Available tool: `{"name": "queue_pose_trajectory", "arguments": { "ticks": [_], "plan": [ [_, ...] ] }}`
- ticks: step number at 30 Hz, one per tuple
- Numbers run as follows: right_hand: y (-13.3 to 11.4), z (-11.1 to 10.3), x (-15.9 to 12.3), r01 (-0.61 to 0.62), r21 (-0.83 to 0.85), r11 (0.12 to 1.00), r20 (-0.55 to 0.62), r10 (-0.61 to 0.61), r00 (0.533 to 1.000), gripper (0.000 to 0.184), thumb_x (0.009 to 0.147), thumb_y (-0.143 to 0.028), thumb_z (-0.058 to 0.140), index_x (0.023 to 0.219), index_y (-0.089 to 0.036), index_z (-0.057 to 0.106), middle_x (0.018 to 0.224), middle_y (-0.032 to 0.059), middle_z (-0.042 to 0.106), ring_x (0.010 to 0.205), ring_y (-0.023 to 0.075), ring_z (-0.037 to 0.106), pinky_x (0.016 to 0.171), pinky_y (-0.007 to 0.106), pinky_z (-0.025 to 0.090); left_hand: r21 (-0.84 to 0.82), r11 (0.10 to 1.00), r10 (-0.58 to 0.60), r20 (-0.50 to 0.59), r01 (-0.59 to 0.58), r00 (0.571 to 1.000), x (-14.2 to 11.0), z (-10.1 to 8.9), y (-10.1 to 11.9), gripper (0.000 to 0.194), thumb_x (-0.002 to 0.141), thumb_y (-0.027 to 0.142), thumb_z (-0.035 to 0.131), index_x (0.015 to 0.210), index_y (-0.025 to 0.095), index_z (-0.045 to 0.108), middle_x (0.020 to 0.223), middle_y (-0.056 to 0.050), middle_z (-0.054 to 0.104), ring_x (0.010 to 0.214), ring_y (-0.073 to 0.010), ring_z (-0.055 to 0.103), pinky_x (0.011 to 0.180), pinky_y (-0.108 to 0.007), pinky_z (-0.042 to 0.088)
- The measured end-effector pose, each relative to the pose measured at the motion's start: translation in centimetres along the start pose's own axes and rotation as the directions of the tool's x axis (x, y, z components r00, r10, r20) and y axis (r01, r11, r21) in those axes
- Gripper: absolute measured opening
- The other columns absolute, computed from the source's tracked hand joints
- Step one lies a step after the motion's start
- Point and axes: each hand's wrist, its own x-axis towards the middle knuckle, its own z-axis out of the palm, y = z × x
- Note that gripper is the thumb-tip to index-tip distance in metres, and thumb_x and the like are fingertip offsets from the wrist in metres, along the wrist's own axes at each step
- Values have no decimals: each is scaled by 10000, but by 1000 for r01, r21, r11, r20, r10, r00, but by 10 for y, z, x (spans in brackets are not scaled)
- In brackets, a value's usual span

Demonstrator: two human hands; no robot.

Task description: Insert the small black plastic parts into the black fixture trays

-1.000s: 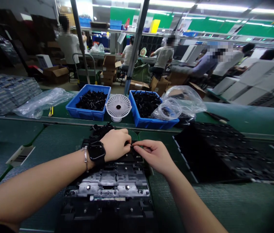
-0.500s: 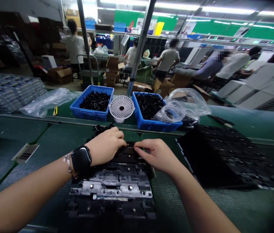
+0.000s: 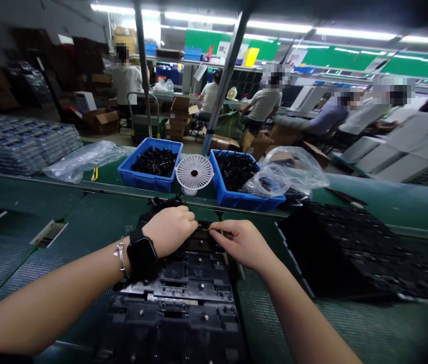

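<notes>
Fixture (image 3: 174,296), black with metal plates, lies on the green bench (image 3: 12,268) directly before the person. Left hand (image 3: 170,231) lies curled over the fixture's far end; whether it grasps anything cannot be determined. Right hand (image 3: 242,243) pinches a small dark item (image 3: 209,229), too small to identify, just beside it. Loose black parts (image 3: 164,203) lie beyond the fixture.

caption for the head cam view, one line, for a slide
Left hand and right hand at a black fixture on a green assembly line, blue bins of black parts beyond
</notes>
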Motion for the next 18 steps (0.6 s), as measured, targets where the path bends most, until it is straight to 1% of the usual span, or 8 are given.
{"name": "queue_pose_trajectory", "arguments": {
  "ticks": [3, 7, 10, 11, 13, 15, 16, 18],
  "plan": [
    [-2, 1, 0, -16, 15, 1000, -13, 16, 1000, 213, 832, -265, 501, 878, -255, 709, 815, -2, 708, 717, 166, 629, 672, 258, 461, -55, 998, 2, 41, 0, 999, -3, -1, -3, 260, 835, 107, 470, 1024, 158, 641, 919, -81, 652, 932, -182, 553, 852, -309, 442],
    [2, 4, 0, -44, 137, 990, -25, 48, 999, 209, 819, -304, 531, 855, -223, 720, 831, 32, 710, 738, 185, 631, 696, 288, 478, -262, 964, -26, 83, 47, 996, -20, -13, -19, 368, 853, 267, 500, 1217, 221, 533, 1250, -73, 548, 1189, -212, 440, 1017, -380, 337],
    [20, 13, 3, -124, 345, 931, -195, 200, 960, 222, 754, -363, 623, 844, -184, 719, 833, 60, 709, 744, 198, 635, 673, 297, 492, -484, 850, -229, 11, 205, 973, -47, -20, -36, 433, 863, 355, 481, 1283, 250, 459, 1323, -52, 491, 1237, -190, 402, 1065, -381, 274],
    [28, 18, 6, -146, 427, 892, -267, 279, 922, 258, 729, -387, 650, 852, -169, 716, 809, 66, 706, 697, 191, 632, 613, 286, 492, -581, 764, -352, -11, 280, 936, -58, -18, -41, 432, 866, 383, 468, 1277, 247, 463, 1319, -48, 495, 1229, -182, 414, 1062, -371, 281],
    [44, 29, 15, -178, 563, 807, -337, 421, 842, 355, 723, -448, 643, 893, -142, 702, 634, 47, 669, 475, 146, 557, 409, 246, 414, -780, 497, -598, 11, 381, 802, -81, -5, -48, 440, 874, 446, 426, 1246, 221, 489, 1294, -58, 519, 1192, -178, 458, 1028, -352, 330],
    [52, 41, 27, -185, 590, 786, -293, 422, 858, 413, 732, -503, 608, 874, -127, 704, 440, 2, 563, 325, 118, 440, 302, 227, 308, -919, 173, -725, 125, 355, 677, -98, 19, -48, 477, 883, 492, 372, 1202, 169, 518, 1228, -87, 569, 1128, -180, 516, 971, -336, 390],
    [53, 46, 33, -174, 579, 796, -267, 388, 882, 420, 733, -517, 595, 844, -128, 710, 408, -2, 539, 307, 122, 431, 291, 230, 304, -945, 33, -723, 203, 326, 660, -104, 34, -46, 507, 883, 519, 344, 1173, 151, 537, 1185, -96, 596, 1070, -184, 554, 936, -337, 418],
    [47, 55, 42, -120, 532, 838, -236, 283, 930, 407, 726, -525, 587, 768, -143, 722, 449, 31, 585, 353, 154, 507, 320, 254, 380, -942, -221, -648, 336, 253, 684, -109, 62, -39, 615, 873, 592, 262, 1112, 118, 572, 1088, -110, 643, 969, -199, 603, 892, -354, 448]
  ]
}}
